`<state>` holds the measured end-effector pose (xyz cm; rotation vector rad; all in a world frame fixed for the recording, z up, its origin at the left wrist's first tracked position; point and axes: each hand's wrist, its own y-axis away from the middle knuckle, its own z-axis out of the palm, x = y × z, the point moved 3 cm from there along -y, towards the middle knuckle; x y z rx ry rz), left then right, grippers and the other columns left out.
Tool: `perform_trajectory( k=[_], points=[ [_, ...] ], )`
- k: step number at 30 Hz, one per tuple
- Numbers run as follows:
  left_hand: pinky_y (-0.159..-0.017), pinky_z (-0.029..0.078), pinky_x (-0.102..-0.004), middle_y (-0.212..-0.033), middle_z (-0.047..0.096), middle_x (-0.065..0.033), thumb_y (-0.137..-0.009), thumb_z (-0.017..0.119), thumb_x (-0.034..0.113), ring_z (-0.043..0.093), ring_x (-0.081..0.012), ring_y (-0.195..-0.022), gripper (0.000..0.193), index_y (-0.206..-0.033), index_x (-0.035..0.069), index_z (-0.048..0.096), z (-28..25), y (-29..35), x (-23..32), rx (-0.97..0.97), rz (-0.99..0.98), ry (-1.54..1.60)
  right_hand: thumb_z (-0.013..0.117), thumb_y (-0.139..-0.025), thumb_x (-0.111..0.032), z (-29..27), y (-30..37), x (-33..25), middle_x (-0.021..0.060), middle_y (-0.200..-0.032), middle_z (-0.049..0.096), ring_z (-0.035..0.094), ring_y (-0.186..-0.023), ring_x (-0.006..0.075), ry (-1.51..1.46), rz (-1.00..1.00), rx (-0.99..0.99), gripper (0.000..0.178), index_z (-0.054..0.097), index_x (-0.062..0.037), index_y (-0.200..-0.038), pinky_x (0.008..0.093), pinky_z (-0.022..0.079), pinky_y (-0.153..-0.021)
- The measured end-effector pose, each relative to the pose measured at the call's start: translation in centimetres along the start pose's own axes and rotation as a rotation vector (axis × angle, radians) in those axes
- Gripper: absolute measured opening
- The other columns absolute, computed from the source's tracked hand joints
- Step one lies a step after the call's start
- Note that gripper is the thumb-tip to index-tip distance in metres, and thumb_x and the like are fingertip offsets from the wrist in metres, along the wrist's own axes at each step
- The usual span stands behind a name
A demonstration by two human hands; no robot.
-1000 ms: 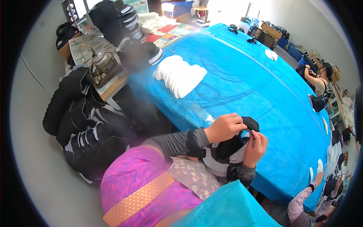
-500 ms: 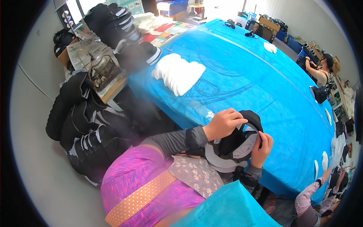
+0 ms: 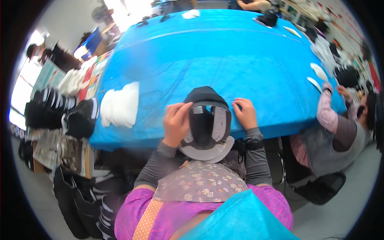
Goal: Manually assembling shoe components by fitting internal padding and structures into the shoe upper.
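A black cap [image 3: 207,94] with a grey crescent brim [image 3: 206,151] is in front of me at the table's near edge, its hollow inside facing up. Pale printed panels line the inside, and the brim lies toward my body. My left hand [image 3: 176,124] pinches the cap's left rim between thumb and fingers. My right hand [image 3: 246,114] is just right of the cap, fingers bent, thumb and forefinger apart; a small gap seems to separate it from the cap.
White padded pieces [image 3: 120,105] are stacked on the blue tablecloth [image 3: 168,76] at left. Beyond them stand stacked black-and-white caps [image 3: 50,108]. A co-worker [image 3: 340,140] sits at the right edge, near more white pieces [image 3: 319,72]. Black bundles [image 3: 76,204] fill the floor at left.
My view has swung to the right, so the table lies straight ahead. The cap's opening has turned to face me. My right hand has come off its rim; my left still grips it.
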<state>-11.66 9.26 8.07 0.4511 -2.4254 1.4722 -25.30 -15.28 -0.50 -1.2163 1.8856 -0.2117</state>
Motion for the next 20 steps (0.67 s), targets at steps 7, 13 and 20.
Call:
perform_trajectory(
  k=[7, 13, 20],
  points=[
    [-0.067, 0.045, -0.0352, -0.089, 0.06, -0.0086, -0.075, 0.064, -0.008, 0.056, -0.0263, -0.08, 0.032, -0.104, 0.007, 0.068, 0.9, 0.3, 0.4, -0.015, 0.034, 0.011, 0.065, -0.083, -0.016, -0.9, 0.9, 0.6, 0.0105, -0.1, 0.067, 0.059, -0.098, 0.0305, 0.005, 0.034, 0.023, 0.013, 0.067, -0.0041, -0.088, 0.0393, 0.048, -0.085],
    [-0.07, 0.045, -0.0354, -0.091, 0.061, -0.0077, -0.075, 0.066, -0.006, 0.056, -0.0259, -0.081, 0.033, -0.106, 0.007, 0.068, 0.5, 0.7, 0.2, 0.002, 0.022, -0.012, 0.065, -0.083, -0.015, -0.6, 0.8, 0.4, 0.0119, -0.101, 0.067, 0.059, -0.099, 0.0313, -0.021, 0.017, 0.009, 0.012, 0.067, -0.003, -0.087, 0.0398, 0.047, -0.086],
    [-0.074, 0.046, -0.0352, -0.093, 0.061, -0.0089, -0.074, 0.066, -0.007, 0.057, -0.0272, -0.087, 0.037, -0.107, 0.008, 0.068, -1.9, 1.2, -0.8, -0.011, -0.02, -0.033, 0.064, -0.083, -0.009, 2.6, -0.3, -0.3, 0.0142, -0.099, 0.067, 0.06, -0.096, 0.0311, -0.037, -0.036, -0.026, 0.007, 0.067, -0.0032, -0.084, 0.0408, 0.048, -0.085]
  ],
)
